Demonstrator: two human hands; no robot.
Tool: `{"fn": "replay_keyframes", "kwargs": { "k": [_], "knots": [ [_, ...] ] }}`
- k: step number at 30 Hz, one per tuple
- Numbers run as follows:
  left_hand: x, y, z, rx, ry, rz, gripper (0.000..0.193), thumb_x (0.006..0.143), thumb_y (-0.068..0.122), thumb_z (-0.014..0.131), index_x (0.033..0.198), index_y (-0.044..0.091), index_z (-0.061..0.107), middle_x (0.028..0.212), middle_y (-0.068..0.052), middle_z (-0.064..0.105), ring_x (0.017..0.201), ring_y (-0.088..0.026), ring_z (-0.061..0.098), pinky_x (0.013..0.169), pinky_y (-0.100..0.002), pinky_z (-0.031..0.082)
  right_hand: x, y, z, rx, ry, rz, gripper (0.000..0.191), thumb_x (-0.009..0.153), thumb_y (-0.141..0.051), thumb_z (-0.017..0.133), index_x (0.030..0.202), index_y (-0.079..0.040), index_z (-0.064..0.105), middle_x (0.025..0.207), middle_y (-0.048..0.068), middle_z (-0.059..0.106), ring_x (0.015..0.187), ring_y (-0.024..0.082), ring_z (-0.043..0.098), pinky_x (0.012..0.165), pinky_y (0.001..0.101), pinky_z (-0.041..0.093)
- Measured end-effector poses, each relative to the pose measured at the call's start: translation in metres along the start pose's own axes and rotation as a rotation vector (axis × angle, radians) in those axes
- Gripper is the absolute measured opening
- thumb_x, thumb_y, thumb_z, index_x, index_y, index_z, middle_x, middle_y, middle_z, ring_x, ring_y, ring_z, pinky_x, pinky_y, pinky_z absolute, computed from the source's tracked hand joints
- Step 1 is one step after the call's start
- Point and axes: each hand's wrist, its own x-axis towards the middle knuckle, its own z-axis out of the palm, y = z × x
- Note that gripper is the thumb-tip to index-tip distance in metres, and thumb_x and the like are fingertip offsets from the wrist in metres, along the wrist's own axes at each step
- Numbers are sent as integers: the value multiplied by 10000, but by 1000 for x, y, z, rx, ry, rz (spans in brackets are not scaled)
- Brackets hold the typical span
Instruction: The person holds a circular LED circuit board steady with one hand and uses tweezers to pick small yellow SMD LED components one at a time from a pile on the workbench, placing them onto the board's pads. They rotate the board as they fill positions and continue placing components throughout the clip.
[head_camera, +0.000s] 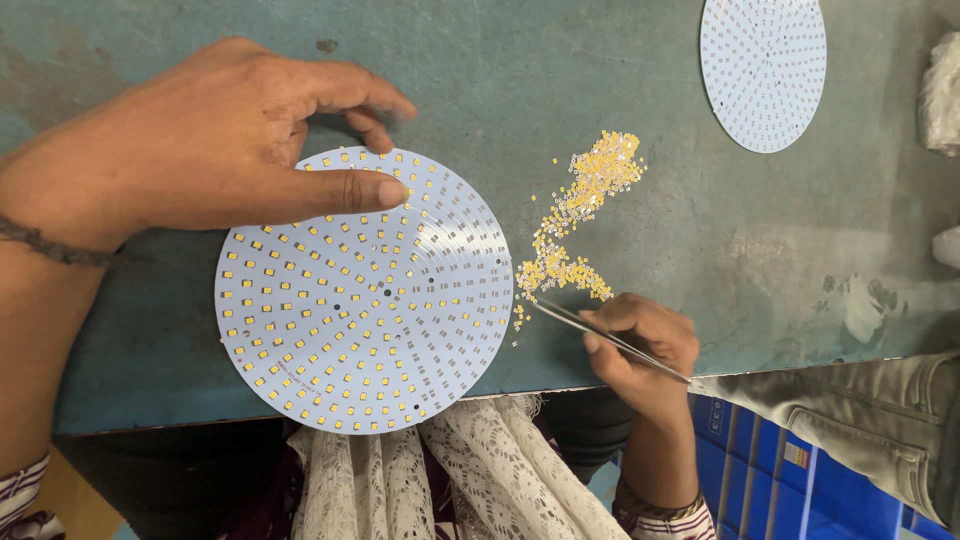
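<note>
A round white circuit board (364, 290) lies on the green table, its left part covered with small yellow chips and its right part showing bare pads. My left hand (200, 145) rests on the board's upper left edge, thumb pressed flat on it. My right hand (640, 345) grips metal tweezers (600, 335) whose tips point at a loose pile of yellow chips (575, 215) just right of the board.
A second round white board (763, 70), with no chips on it, lies at the table's top right. White cloth or plastic (940, 95) sits at the right edge. White lace fabric (450, 470) hangs below the table's front edge. Another person's leg in light jeans (860, 410) is at the lower right.
</note>
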Motion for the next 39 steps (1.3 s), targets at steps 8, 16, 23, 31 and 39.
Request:
{"fn": "replay_keyframes", "kwargs": {
  "k": [8,16,23,31,39],
  "knots": [
    [-1,-1,1,7,8,12,727,748,603,718,1276,104,687,1067,-35,789,548,-234,596,498,-381,516,-4,2,-1,-8,-26,-9,148,834,-47,770,815,23,641,810,98,711,724,156,692,696,269,558],
    [-1,0,0,9,-6,-5,735,742,610,713,1279,109,684,1075,-34,789,555,-237,605,506,-383,522,-2,0,0,6,-25,-24,143,832,-43,776,839,30,654,817,103,709,733,163,689,722,272,565],
    [-1,1,0,7,-3,-24,761,724,641,711,1282,123,691,1072,-33,789,572,-240,616,503,-392,523,-4,-2,0,-5,25,6,140,831,-28,773,842,40,651,796,99,694,728,153,674,736,274,562],
    [-2,2,-1,-7,1,-10,752,738,636,705,1279,114,692,1070,-39,789,583,-241,619,507,-393,524,-4,-2,1,19,31,17,121,844,-16,760,857,49,659,796,100,693,729,150,674,772,288,590],
    [-1,-3,0,-17,21,70,737,782,614,702,1292,83,681,1090,-63,782,571,-242,623,529,-386,525,-5,-1,2,-21,2,-8,115,835,-10,760,823,42,658,759,106,696,672,164,666,671,278,552]
  ]
}}
